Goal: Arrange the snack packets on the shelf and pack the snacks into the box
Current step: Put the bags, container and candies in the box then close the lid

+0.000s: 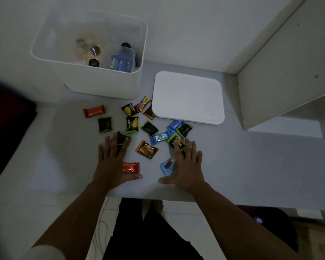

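Several small snack packets lie scattered on the white surface: a blue Kalpa packet, an orange Nextar packet, a red packet and black-and-green ones. My left hand lies flat with fingers spread, over a dark packet and beside a red foil packet. My right hand is also flat and spread, partly over a blue packet and a black-and-green packet. Neither hand grips anything. The white box stands behind, holding a few items.
The box's white lid lies flat to the right of the box. A white shelf panel rises at the right. A dark red object sits at the left edge. The surface's front edge is near my wrists; my legs show below.
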{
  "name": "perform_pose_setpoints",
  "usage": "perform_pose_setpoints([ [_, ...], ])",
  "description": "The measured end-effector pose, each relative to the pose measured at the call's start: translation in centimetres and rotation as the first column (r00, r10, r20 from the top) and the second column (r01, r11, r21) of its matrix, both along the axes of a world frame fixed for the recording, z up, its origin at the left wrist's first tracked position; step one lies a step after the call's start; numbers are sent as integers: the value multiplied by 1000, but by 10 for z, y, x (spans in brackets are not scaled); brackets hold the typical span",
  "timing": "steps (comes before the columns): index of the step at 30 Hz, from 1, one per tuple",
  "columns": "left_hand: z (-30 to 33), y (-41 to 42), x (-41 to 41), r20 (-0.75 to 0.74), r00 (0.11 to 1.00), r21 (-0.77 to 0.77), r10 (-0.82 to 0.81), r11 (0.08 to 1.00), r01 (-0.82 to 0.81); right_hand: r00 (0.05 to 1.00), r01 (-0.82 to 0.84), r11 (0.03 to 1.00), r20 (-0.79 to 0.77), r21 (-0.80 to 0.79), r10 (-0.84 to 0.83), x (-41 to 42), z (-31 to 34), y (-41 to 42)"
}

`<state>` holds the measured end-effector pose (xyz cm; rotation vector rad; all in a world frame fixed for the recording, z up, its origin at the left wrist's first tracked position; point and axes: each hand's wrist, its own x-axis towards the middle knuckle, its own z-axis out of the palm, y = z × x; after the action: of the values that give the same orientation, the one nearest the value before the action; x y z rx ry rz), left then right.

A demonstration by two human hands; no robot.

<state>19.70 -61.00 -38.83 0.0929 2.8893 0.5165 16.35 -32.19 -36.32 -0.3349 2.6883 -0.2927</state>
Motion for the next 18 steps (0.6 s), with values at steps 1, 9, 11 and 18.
perform_pose_setpoints([
  [1, -2, 1, -3, -15, 1000, -34, -17, 999, 16, 998, -47, 999, -39, 24, 48, -6, -3, -3],
  [9, -15, 23, -21, -157, 970, -133, -184, 977, 164, 937, -261, 962, -218, 85, 274, -18, -31, -13],
  [11, -18, 30, -23, -210, 960, -110, -185, 980, 164, 917, -249, 966, -305, 65, 257, -15, -37, -11],
  [18, -25, 39, -24, -266, 933, -103, -241, 970, 221, 858, -297, 953, -454, -52, 243, -28, -47, -3],
])
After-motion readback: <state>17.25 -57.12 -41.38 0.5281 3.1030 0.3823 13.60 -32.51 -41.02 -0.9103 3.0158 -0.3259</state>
